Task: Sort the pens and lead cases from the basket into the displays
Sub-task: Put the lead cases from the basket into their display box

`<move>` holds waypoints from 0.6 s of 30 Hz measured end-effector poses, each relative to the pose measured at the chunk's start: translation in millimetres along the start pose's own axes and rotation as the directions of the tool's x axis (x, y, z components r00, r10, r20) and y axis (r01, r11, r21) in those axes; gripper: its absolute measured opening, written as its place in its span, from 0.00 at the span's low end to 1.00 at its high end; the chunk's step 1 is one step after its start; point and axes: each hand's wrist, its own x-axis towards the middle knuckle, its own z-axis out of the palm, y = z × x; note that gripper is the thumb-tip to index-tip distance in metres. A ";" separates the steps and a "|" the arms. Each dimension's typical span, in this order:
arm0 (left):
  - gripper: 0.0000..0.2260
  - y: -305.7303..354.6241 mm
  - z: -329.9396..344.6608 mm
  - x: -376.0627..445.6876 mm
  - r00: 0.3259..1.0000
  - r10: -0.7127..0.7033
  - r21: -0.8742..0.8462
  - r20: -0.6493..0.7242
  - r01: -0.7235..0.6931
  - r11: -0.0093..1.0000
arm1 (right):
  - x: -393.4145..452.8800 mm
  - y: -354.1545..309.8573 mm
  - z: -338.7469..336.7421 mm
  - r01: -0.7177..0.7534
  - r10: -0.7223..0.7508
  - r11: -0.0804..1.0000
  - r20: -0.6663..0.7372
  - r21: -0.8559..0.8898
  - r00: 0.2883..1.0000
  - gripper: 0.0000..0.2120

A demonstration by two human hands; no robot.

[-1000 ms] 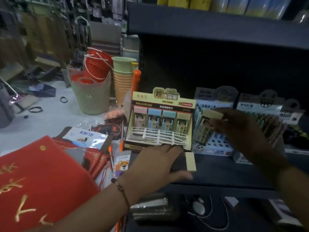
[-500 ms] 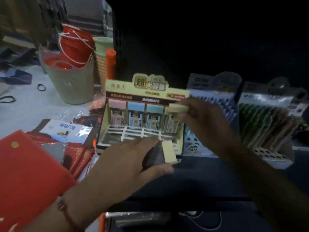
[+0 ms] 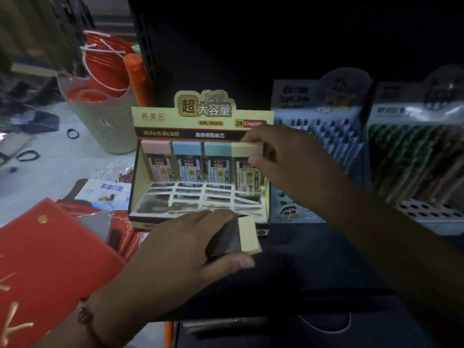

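Where a second ago the right hand held its yellow-capped lead case over by the blue pen display, it now has that case at the lead display, in the rightmost column of the back row, beside the teal-capped case. Thumb and fingers pinch the yellow cap; case looks upright and partly down in its slot, can't tell if fully seated. Left hand has kept its place just in front of the lead display, fingers and thumb curled round a second lead case, dark body, yellow cap pointing right, lying near flat. Pink-capped case and blue-capped case fill the rest of the back row; the white grid in front of them looks mostly unfilled. Judgement: one case nearly placed, the left hand's likely goes next into a slot in front of that row. Green pen display sits right of the blue one. No basket of pens and cases made out here; the pale basket left of the lead display holds red things.
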 end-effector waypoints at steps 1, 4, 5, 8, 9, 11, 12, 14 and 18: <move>0.32 0.7 0.2 -0.2 1.000 -0.002 -0.003 -0.002 0.002 1.000 | -0.3 0.8 1.3 0.019 -0.022 0.998 -0.035 -0.066 0.999 0.14; 0.31 3.1 -1.3 0.4 1.000 -0.003 -0.006 -0.026 0.003 1.000 | -1.6 4.1 7.4 0.057 -0.081 0.978 -0.114 -0.201 0.990 0.14; 0.31 4.0 -1.8 0.8 0.999 -0.002 -0.005 -0.036 0.001 1.000 | -2.3 4.3 10.1 0.063 -0.091 0.972 -0.116 -0.226 0.989 0.14; 0.35 3.4 -2.4 1.1 0.999 -0.029 -0.048 -0.035 0.027 0.998 | -1.7 -2.6 12.0 0.063 -0.091 0.968 -0.107 -0.242 0.990 0.12; 0.36 2.1 -2.5 0.1 0.999 -0.041 -0.067 -0.034 0.039 0.997 | -1.4 -5.8 10.3 0.053 -0.078 0.968 -0.096 -0.244 0.992 0.12; 0.35 -1.3 -3.2 -3.1 0.998 -0.058 -0.095 -0.037 0.054 0.994 | -2.4 -9.8 6.5 0.036 -0.054 0.968 -0.066 -0.248 0.996 0.12; 0.35 -3.0 -3.7 -5.1 0.997 -0.065 -0.104 -0.037 0.061 0.993 | -3.5 -10.6 4.8 0.025 -0.039 0.969 -0.054 -0.244 0.998 0.13; 0.33 -5.2 -5.2 -9.8 0.996 -0.078 -0.120 -0.041 0.072 0.990 | -6.3 -12.1 1.7 0.003 -0.011 0.975 -0.034 -0.221 0.999 0.15; 0.24 -9.6 -6.8 -18.7 0.989 -0.127 -0.264 -0.080 0.101 0.959 | -14.2 -24.8 -7.6 0.000 -0.001 0.998 -0.010 -0.069 1.000 0.17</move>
